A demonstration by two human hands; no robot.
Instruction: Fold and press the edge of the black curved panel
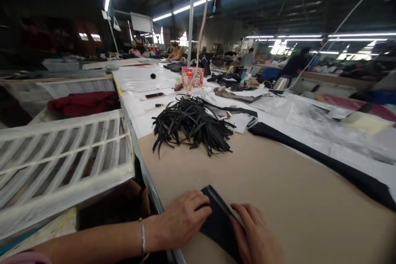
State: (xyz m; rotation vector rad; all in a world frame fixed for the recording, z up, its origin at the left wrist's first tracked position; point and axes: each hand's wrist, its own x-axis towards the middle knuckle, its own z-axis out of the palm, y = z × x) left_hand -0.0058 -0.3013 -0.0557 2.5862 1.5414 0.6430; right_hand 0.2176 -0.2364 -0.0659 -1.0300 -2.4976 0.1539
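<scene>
A piece of black fabric [221,218] lies on the tan board [266,169] near the table's front left edge. My left hand [182,218] has its fingers curled and pressed together at the fabric's left side. On the opposite side my right hand [255,231] grips the fabric's right edge, thumb against fingers. The lower end of the piece runs out of view. Beyond my hands sits a loose heap of narrow black strips [193,123]. A long black fabric strip [321,159] stretches along the board's far right border.
White slatted racks [64,152] stand left of the table, with dark red cloth [82,103] behind. Farther up the table are a phone [154,95], a red patterned basket [198,77] and a pole [191,20]. Clear plastic sheeting [297,115] covers the right. Other people work in the background.
</scene>
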